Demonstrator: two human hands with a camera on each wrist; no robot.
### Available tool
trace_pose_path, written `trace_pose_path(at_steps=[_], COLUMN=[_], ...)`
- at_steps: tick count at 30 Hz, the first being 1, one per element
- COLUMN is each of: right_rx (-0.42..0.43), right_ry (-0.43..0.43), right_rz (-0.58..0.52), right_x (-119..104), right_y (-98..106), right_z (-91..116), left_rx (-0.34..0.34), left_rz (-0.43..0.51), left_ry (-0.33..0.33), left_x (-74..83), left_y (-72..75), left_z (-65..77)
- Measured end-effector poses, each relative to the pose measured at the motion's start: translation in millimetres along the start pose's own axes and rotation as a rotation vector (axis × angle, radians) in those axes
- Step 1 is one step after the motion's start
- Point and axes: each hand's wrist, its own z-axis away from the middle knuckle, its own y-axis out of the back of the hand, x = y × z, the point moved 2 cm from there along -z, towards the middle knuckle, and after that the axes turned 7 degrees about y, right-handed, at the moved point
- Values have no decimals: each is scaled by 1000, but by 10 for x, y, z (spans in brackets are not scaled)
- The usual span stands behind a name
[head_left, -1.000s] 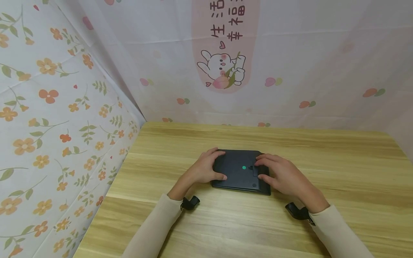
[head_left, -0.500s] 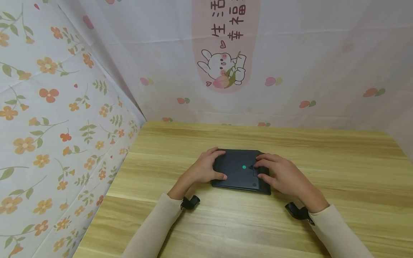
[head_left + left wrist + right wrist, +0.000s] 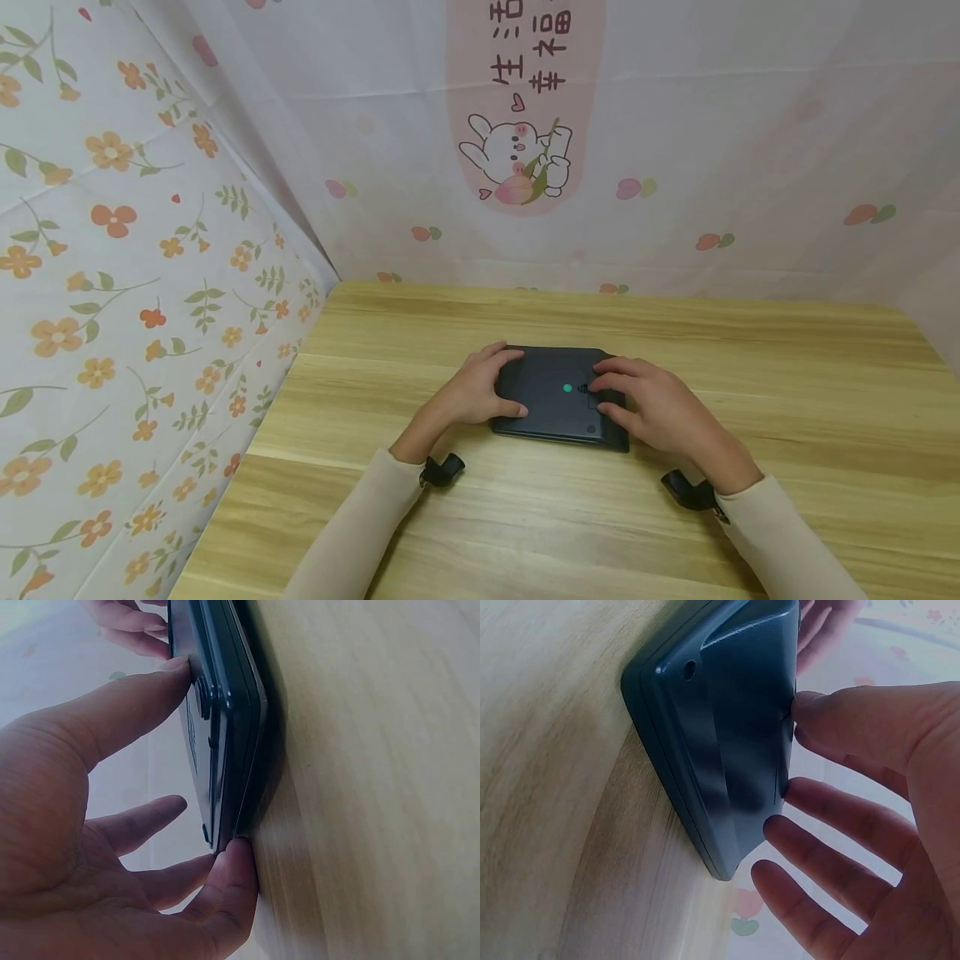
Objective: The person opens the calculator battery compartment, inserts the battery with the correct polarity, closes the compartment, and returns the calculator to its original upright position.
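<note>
A dark calculator (image 3: 547,392) lies face down on the wooden table, its back up. It has a green dot (image 3: 567,388) and, beside that, a battery cover (image 3: 593,400) with a ridged latch. My left hand (image 3: 477,390) grips the left end, thumb on the back and fingers at the far corner. In the left wrist view the fingers (image 3: 232,889) curl at its edge. My right hand (image 3: 660,404) touches the cover area with the tips of the thumb (image 3: 847,716) and nearly straight fingers. The right wrist view shows the calculator's thicker sloped end (image 3: 742,712).
The table (image 3: 375,333) runs back to a printed curtain (image 3: 675,150) with a rabbit picture. A flowered cloth (image 3: 150,275) hangs along the left side. Each wrist carries a black camera mount, the left mount (image 3: 442,472) and the right mount (image 3: 690,492).
The right fingertips have shifted very slightly to the left on the calculator's back. The left hand and the calculator stay where they were.
</note>
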Motion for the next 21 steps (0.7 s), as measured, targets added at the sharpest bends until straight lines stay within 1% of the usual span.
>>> trace_pose_path(at_steps=[21], right_rx=[-3], right_ry=[-3], right_rz=[2], right_x=[-1], right_y=[-8], right_z=[1], left_rx=[1], left_rz=[6], left_ry=[15], left_x=[8], left_y=[2], left_z=[-4])
